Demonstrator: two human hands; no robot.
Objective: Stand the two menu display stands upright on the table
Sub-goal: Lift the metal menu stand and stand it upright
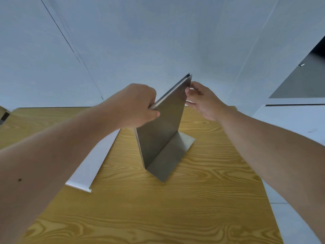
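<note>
- Head view: my left hand (139, 106) is clenched round the top edge of a grey metal menu stand (163, 127), fingers wrapped tight
- My right hand (204, 101) pinches the stand's upper right edge between thumb and fingertips
- I see the stand upright at mid-table: a smooth, matte panel rising from a flat rectangular foot
- Wood-grain table (158, 208), yellow, glossy
- A white, flat stand (95, 161) lies beside it on the left

Stands I see upright: one, grey (161, 138)
Stands I see lying flat: one, white (91, 166)
Hands: two, left (139, 106), right (204, 101)
Tables: one (158, 208)
</note>
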